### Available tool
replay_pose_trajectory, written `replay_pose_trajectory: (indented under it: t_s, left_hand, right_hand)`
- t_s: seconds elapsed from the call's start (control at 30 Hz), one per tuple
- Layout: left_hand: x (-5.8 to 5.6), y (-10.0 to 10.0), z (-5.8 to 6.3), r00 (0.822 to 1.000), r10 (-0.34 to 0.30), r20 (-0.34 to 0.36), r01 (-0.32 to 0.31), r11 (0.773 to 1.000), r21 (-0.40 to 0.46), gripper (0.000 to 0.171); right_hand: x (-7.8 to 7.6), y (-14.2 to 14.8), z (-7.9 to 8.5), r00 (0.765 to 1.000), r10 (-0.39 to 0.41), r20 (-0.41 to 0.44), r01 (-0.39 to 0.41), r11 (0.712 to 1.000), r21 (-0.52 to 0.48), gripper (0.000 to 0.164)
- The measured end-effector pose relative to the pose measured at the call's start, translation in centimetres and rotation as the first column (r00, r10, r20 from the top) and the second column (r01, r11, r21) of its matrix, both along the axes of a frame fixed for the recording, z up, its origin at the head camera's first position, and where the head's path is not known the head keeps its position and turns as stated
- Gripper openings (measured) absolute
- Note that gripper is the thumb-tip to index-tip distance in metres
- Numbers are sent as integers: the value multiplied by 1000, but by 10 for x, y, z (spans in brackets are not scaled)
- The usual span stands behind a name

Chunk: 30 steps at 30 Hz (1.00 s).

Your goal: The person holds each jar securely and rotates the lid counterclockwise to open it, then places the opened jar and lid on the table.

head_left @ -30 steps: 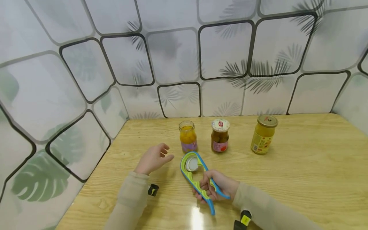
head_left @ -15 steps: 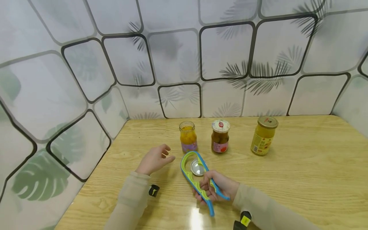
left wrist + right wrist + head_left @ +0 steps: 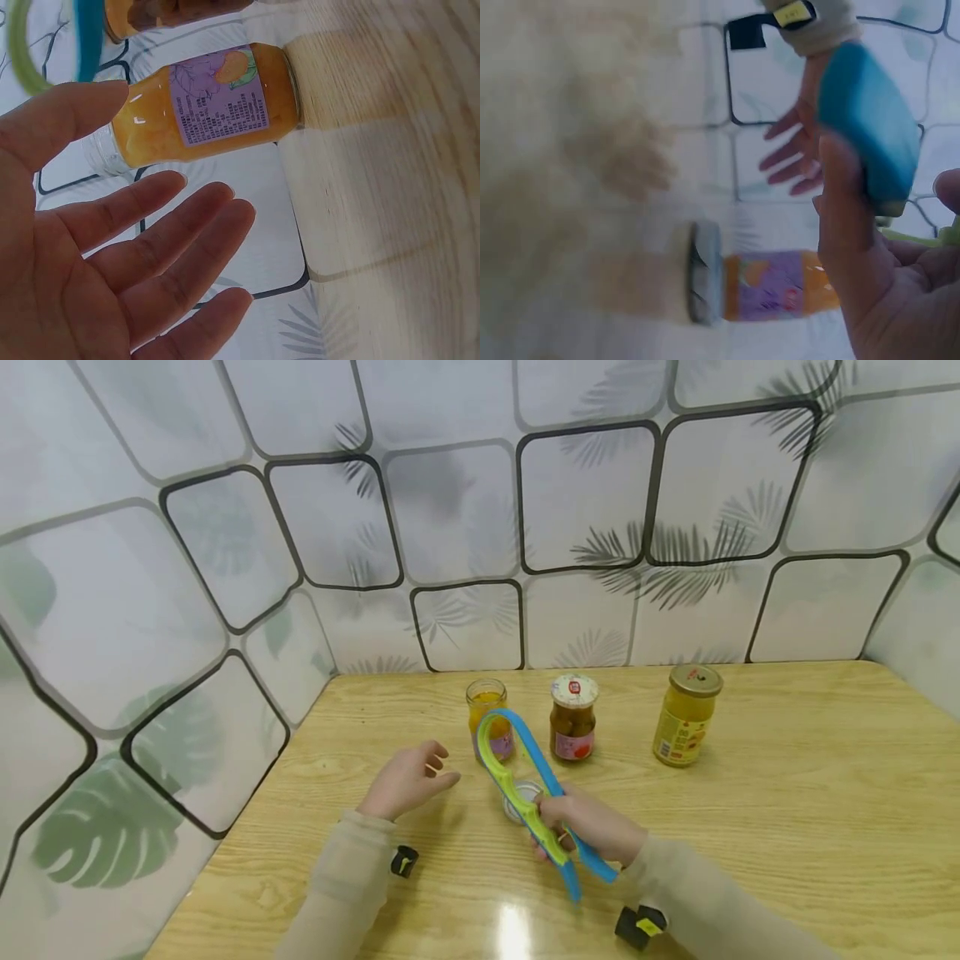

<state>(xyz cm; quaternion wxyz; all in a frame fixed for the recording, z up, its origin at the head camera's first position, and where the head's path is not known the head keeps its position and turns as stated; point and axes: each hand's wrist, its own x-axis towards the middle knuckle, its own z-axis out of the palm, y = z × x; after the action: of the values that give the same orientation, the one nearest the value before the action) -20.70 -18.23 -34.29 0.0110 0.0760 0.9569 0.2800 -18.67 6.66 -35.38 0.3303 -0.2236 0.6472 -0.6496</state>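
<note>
My right hand [image 3: 596,827] grips a blue and green jar opener [image 3: 534,755] by its handles, the looped end pointing away from me. In the head view that loop overlaps the open glass jar of orange fruit [image 3: 477,700], which stands upright. A metal jar lid [image 3: 527,791] lies on the table below the opener, partly hidden by it and my right hand. My left hand [image 3: 408,781] hovers left of the opener, fingers relaxed, holding nothing. In the left wrist view, its fingers [image 3: 196,262] are near the fruit jar [image 3: 217,97] with the purple label.
A jar of dark fruit [image 3: 573,727] with a white patterned lid stands right of the open jar. Farther right is a taller yellow jar [image 3: 684,718] with a gold lid. A patterned wall covering [image 3: 465,510] rises behind the wooden table [image 3: 810,793].
The lid has dropped out of the opener's loop onto the table. My right hand has lifted and tilted the opener, shifting slightly right. My left hand has barely moved.
</note>
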Motion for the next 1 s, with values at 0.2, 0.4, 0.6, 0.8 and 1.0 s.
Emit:
replay_pose_trajectory:
  t_s: [0.2,0.4,0.6,0.8,1.0]
  left_hand:
    - [-1,3,-1,1000,-10,2,10,1000,-10,37]
    - [0,6,1,1000,-14,5,14,1000,-2,36]
    - [0,6,1,1000,-14,0,14,1000,-12,35]
    - [-1,6,1,1000,-25,-8,25,1000,-10,36]
    - [-2,11,4,999,-40,-29,40,999,14,36]
  right_hand:
    - [-4,17,23,895,-144,-422,236,956,175,13]
    - [-15,43,43,708,-230,-668,530,798,287,6]
    - [-29,76,57,540,-258,-801,722,631,284,9]
    - [-36,102,71,533,-249,-809,767,547,337,12]
    - [-40,119,76,571,-268,-776,765,517,384,28]
